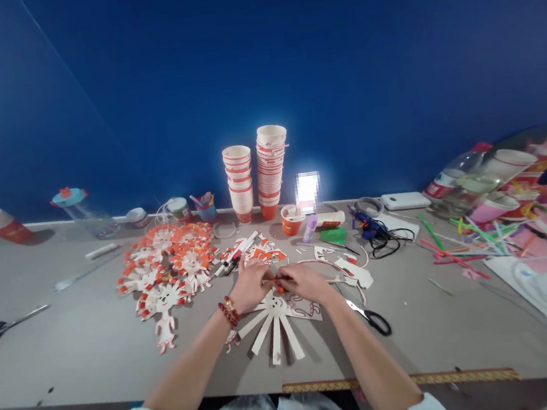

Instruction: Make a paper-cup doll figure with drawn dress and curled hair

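Note:
In the middle of the table, my left hand [251, 284] and my right hand [304, 280] meet, their fingers pinched together at the orange end of a paper cutout [275, 305]. It looks like a cut-open paper cup, with a drawn face at its centre and long white strips fanning out towards me. My fingers partly hide the orange end. Beneath the cutout and beside my right wrist lies a sheet with a figure drawn on it [312, 307]. Black-handled scissors [377, 321] rest just right of my right forearm.
Finished-looking orange and white paper figures [174, 258] pile up on the left. Two cup stacks [241, 186] stand against the blue wall. Markers [239, 253], a blue glue gun [374, 226], a second pair of scissors [5, 328] and coloured straws [454, 252] lie around.

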A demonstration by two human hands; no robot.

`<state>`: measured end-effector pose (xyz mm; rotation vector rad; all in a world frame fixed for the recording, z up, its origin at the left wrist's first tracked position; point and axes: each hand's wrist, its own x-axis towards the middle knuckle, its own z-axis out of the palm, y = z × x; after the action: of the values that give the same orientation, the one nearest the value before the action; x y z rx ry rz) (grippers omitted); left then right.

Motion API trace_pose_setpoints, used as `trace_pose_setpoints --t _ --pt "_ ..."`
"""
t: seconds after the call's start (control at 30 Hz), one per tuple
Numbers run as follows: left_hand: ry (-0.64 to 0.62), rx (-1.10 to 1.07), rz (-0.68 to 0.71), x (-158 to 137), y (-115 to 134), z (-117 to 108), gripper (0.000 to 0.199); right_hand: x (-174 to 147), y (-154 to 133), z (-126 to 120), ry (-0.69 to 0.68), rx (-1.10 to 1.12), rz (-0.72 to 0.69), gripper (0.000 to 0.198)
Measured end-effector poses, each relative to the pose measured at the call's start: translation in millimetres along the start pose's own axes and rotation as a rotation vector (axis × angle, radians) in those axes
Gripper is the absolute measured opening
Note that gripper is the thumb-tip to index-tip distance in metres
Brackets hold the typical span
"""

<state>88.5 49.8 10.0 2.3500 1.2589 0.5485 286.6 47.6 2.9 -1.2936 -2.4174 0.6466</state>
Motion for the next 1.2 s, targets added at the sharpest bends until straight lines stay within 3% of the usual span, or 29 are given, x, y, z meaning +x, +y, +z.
trace_pose_setpoints --t 0.2,0.4,1.2 --pt "-0.012 0.011 -0.002 -1.1 1.2 -1.4 0.008 -0.6 -0.3 -0.2 0.014 0.05 -0.015 0.011" --pt "-0.08 0.038 0.049 -1.5 0.5 -8.4 0.016 0.0 0.4 1.0 0.025 0.057 -0.022 0.013" --pt "-0.06 0.023 0.029 1.0 3.6 1.9 0.01 -0.1 2.5 -0.7 0.016 0.037 -0.093 0.016"
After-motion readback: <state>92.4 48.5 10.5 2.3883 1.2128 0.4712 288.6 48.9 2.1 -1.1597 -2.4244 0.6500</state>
